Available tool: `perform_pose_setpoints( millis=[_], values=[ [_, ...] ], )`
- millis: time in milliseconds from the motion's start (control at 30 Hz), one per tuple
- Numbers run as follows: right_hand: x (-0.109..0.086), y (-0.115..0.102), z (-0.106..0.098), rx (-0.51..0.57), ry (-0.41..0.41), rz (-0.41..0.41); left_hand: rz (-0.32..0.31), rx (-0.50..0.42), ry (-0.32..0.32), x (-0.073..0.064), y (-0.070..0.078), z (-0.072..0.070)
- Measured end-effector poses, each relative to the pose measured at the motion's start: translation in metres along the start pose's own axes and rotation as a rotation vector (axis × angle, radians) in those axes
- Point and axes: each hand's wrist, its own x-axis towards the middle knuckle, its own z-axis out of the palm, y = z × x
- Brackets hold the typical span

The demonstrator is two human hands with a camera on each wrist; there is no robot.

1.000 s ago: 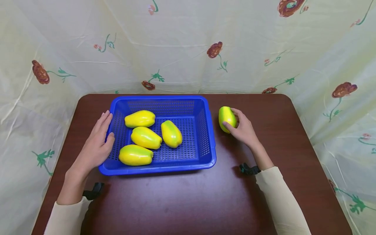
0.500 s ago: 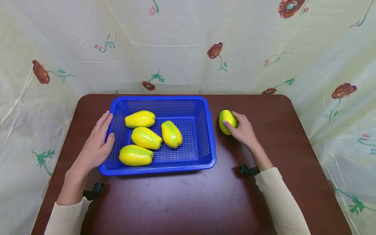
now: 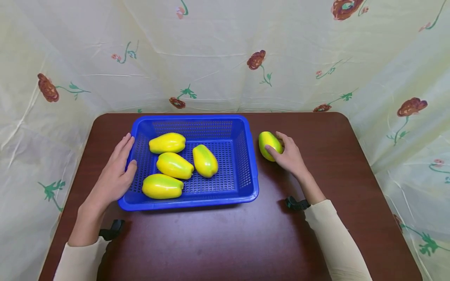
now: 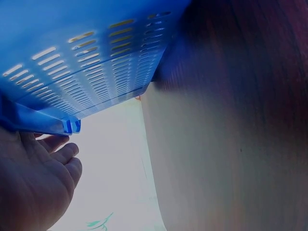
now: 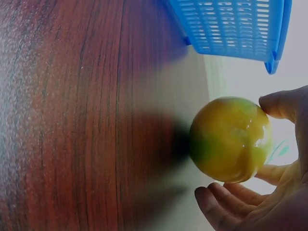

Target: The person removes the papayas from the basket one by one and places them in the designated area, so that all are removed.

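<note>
To the right of the blue perforated basket (image 3: 190,204), a yellow-green papaya (image 3: 269,145) is held in my right hand (image 3: 290,156). In the right wrist view the thumb lies on one side of this papaya (image 5: 231,139) and fingers on the other. The papaya sits low, at the tabletop, its rounded end facing the wrist camera. My left hand (image 3: 114,173), fingers straight, rests along the basket's left rim. In the left wrist view, that hand's fingers (image 4: 65,154) touch under the rim, outside the slotted wall (image 4: 96,62). Several papayas (image 3: 205,160) lie inside the basket.
The dark brown table (image 3: 207,242) has rounded far corners. A flower-patterned curtain (image 3: 225,58) hangs behind it and down both sides. Each wrist wears a black strap (image 3: 297,203) with a camera. The basket's right wall (image 5: 226,29) stands close to the held papaya.
The right hand and its papaya have shifted slightly toward me, then a little left toward the basket, with the papaya's tilt changing. The left hand and the basket have stayed put.
</note>
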Motion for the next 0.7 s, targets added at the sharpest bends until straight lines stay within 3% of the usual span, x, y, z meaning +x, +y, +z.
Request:
perform_pose_setpoints(
  millis=[467, 700],
  values=[
    [-0.0022, -0.0010, 0.0040, 0.017, -0.046, -0.035, -0.006, -0.003, -0.002, -0.0012, -0.0008, 0.0004],
    [-0.0040, -0.0017, 0.0090, 0.025, 0.073, -0.005, -0.006, -0.001, 0.004, -0.0008, 0.0003, 0.0007]
  ],
)
